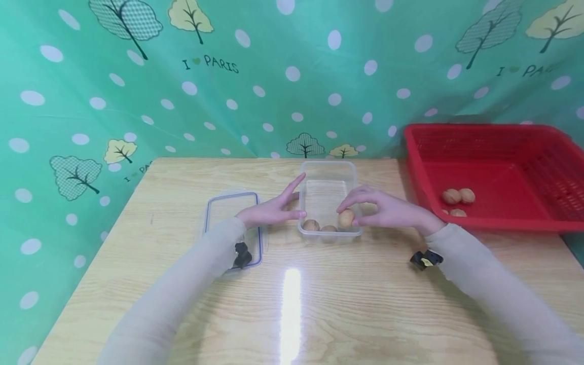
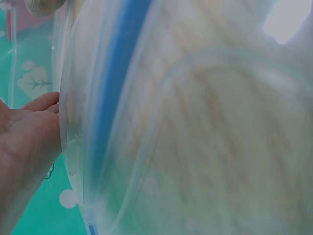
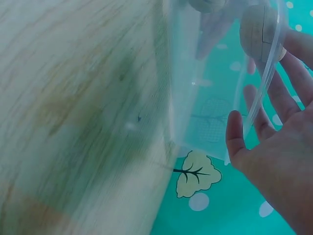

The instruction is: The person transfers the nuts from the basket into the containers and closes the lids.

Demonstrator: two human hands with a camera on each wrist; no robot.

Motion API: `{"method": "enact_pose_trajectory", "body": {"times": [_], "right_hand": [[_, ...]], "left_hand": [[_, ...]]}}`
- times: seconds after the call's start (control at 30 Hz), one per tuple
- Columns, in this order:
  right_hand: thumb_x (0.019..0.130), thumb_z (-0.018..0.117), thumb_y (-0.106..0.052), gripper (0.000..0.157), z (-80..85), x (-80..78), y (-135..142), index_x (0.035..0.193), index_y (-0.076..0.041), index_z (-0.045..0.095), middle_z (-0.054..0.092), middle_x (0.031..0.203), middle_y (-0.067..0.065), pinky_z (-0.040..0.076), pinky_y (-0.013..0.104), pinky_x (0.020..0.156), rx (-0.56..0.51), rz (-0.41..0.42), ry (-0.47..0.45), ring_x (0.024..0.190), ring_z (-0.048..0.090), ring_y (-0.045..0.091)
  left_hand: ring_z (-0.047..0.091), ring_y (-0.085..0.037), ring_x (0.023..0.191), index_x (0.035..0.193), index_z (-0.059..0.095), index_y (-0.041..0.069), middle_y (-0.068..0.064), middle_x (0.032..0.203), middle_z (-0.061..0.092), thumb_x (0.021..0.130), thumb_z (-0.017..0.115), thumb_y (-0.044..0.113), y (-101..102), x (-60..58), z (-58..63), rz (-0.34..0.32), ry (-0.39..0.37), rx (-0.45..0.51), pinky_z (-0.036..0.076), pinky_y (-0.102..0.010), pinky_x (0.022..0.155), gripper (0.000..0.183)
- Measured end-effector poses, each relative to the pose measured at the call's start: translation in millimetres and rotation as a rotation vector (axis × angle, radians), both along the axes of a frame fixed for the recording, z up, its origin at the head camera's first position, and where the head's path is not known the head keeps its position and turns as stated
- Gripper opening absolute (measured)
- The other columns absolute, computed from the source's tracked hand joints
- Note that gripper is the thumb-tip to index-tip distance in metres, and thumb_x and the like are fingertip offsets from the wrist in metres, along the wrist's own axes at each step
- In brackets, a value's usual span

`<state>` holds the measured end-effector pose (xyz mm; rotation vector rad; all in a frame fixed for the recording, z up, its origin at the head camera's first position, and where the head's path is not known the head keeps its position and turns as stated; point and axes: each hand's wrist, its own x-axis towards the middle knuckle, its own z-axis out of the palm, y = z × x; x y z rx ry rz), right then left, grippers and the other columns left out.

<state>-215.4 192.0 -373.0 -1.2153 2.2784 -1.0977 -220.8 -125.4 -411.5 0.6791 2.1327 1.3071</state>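
A clear plastic food container (image 1: 329, 171) stands at the far middle of the table. My right hand (image 1: 388, 210) pinches a walnut (image 1: 346, 218) between thumb and fingers at its near right corner; in the right wrist view this walnut (image 3: 260, 33) shows by the rim. Two more walnuts (image 1: 311, 225) lie inside along the near wall. At the left rim is my left hand (image 1: 271, 209), its fingers spread and straight, the thumb tip touching the edge. In the left wrist view the left hand (image 2: 29, 132) is partly covered by the lid.
The clear lid with a blue seal (image 1: 223, 207) lies left of the container, under my left wrist. A red plastic basket (image 1: 479, 222) on the right holds several walnuts (image 1: 458, 196). A green patterned cloth (image 1: 255, 116) hangs behind the table.
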Motion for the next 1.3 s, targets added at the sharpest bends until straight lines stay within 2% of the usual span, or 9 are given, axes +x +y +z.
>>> {"method": "enact_pose_trajectory", "body": {"times": [0.23,0.43,0.63,0.83,0.9,1.0,1.03,1.13,1.3], "right_hand": [[0.085,0.072,-0.008,0.034,2.2,-1.4,-4,0.116,-0.020,0.069,0.062,0.119,-0.006,0.034,0.055,0.100,0.063,0.036,0.030,0.122,0.040,0.025],[0.086,0.072,-0.015,0.031,4.6,-2.2,-9,0.116,-0.021,0.069,0.056,0.121,0.000,0.033,0.059,0.100,0.153,0.051,-0.013,0.126,0.034,0.031],[0.086,0.071,-0.012,0.032,9.7,-2.9,-13,0.118,-0.018,0.069,0.054,0.121,0.001,0.036,0.055,0.099,0.210,0.063,-0.041,0.125,0.033,0.030],[0.085,0.071,-0.014,0.031,12.0,-1.4,-14,0.116,-0.018,0.072,0.050,0.127,0.012,0.036,0.059,0.097,0.263,0.039,-0.032,0.124,0.035,0.031],[0.085,0.071,-0.014,0.029,11.7,-1.5,-15,0.113,-0.019,0.073,0.054,0.125,0.010,0.033,0.062,0.097,0.271,0.047,-0.011,0.124,0.035,0.031],[0.086,0.070,-0.015,0.023,10.4,-2.7,-15,0.108,-0.019,0.075,0.063,0.115,-0.004,0.028,0.065,0.098,0.267,0.074,0.022,0.125,0.033,0.032],[0.087,0.069,-0.015,0.022,10.1,-3.0,-15,0.107,-0.020,0.075,0.065,0.111,-0.008,0.026,0.065,0.098,0.264,0.084,0.030,0.125,0.033,0.032],[0.088,0.068,-0.015,0.019,8.9,-3.6,-16,0.105,-0.020,0.076,0.067,0.104,-0.016,0.023,0.066,0.097,0.263,0.097,0.042,0.126,0.032,0.032],[0.088,0.070,-0.017,0.024,7.2,-0.7,-15,0.111,-0.016,0.073,0.061,0.117,-0.001,0.027,0.064,0.097,0.265,0.058,0.047,0.125,0.034,0.031]], "left_hand": [[0.011,-0.028,0.145,0.151,-0.014,0.043,0.001,0.161,-0.008,0.096,0.061,0.032,0,0.7,1.4,0.002,0.004,-0.008,0.019,-0.052,0.112,0.094],[0.011,-0.028,0.145,0.150,-0.015,0.045,-0.003,0.161,-0.008,0.097,0.060,0.030,1,0.7,2.2,0.001,-0.011,-0.003,0.019,-0.054,0.112,0.093],[0.009,-0.030,0.145,0.152,-0.016,0.037,0.001,0.159,-0.014,0.097,0.060,0.024,4,1.3,3.6,0.004,-0.016,0.009,0.018,-0.055,0.112,0.095],[0.008,-0.036,0.144,0.154,-0.015,0.028,-0.005,0.160,-0.013,0.097,0.059,0.019,6,9.3,19.6,0.001,-0.039,0.008,0.017,-0.055,0.113,0.094],[0.008,-0.036,0.144,0.154,-0.015,0.027,-0.006,0.160,-0.012,0.097,0.059,0.020,6,13.2,26.1,-0.003,-0.042,0.013,0.017,-0.055,0.113,0.093],[0.008,-0.036,0.144,0.154,-0.014,0.028,-0.007,0.160,-0.011,0.097,0.059,0.021,6,15.3,29.6,-0.003,-0.041,0.018,0.016,-0.055,0.113,0.093],[0.008,-0.036,0.144,0.154,-0.014,0.028,-0.007,0.160,-0.011,0.097,0.059,0.020,6,15.3,29.4,-0.002,-0.039,0.019,0.016,-0.055,0.113,0.093],[0.009,-0.032,0.145,0.153,-0.015,0.036,-0.003,0.160,-0.011,0.097,0.060,0.024,4,8.5,16.9,0.003,-0.018,0.008,0.018,-0.054,0.113,0.094],[0.012,-0.026,0.145,0.149,-0.014,0.049,0.000,0.161,-0.008,0.095,0.062,0.033,2,0.8,0.2,0.011,0.000,-0.014,0.020,-0.052,0.112,0.094]]}}
